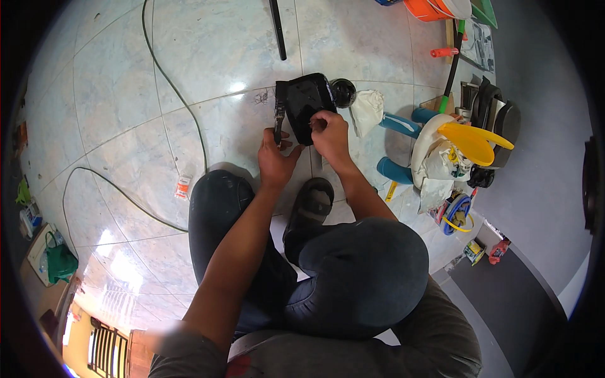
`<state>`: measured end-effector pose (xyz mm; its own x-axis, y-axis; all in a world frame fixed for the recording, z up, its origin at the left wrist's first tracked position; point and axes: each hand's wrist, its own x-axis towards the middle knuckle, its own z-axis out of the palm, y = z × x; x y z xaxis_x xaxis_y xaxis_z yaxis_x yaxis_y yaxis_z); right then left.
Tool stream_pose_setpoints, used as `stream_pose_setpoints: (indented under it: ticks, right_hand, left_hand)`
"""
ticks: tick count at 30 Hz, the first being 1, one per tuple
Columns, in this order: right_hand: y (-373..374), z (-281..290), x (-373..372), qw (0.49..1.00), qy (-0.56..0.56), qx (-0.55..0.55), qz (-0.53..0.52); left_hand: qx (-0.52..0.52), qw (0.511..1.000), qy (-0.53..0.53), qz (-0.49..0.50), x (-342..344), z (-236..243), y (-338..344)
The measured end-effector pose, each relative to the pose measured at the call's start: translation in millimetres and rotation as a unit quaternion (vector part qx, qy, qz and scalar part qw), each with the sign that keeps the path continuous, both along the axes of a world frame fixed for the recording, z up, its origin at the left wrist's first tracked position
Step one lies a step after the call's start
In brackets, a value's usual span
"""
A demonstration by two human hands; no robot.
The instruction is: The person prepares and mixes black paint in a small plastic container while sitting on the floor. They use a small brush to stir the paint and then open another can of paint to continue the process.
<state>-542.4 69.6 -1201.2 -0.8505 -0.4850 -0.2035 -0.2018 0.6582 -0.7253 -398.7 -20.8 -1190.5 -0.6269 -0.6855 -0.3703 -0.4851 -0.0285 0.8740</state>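
Observation:
On the tiled floor in front of me lies a glossy black, tapered panel-like piece [307, 94]. A narrow dark piece with metallic-looking bits [279, 116] runs along its left edge. My left hand [277, 164] has its fingers closed round the lower end of that narrow piece. My right hand [330, 137] is at the panel's lower right, over its surface, with thumb and fingers pinched together. What sits in that pinch is too small to tell. A round black container [343, 92] stands by the panel's upper right, beside a crumpled white bag [367, 112].
A white stool with blue legs [421, 154] stands to the right, with a yellow plastic piece [469, 143] and bags on top. A black bar [278, 30] lies beyond the panel. A green cable [189, 107] winds across the left floor. An orange bucket [432, 9] is far right.

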Motion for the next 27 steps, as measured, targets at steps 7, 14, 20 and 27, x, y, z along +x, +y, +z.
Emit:
stream_pose_setpoints:
  ticks: [7, 14, 20, 27]
  right_hand:
    - [-9.7, -5.3, -7.8, 0.992, 0.086, -0.038, 0.089]
    - [10.3, 2.4, -9.7, 0.960, 0.053, 0.060, 0.267]
    - [5.1, 21.9, -18.5, 0.975, 0.073, 0.035, 0.206]
    - [6.5, 7.3, -11.6, 0.971, 0.098, 0.105, 0.191]
  left_hand:
    - [-0.012, 1.000, 0.000, -0.003, -0.8, 0.4, -1.6]
    - [-0.001, 1.000, 0.003, 0.007, 0.5, -0.8, -1.4]
    - [-0.019, 1.000, -0.001, -0.004, 0.1, -0.5, -1.4]
    - [-0.012, 1.000, 0.005, -0.005, -0.1, -1.7, -1.1]
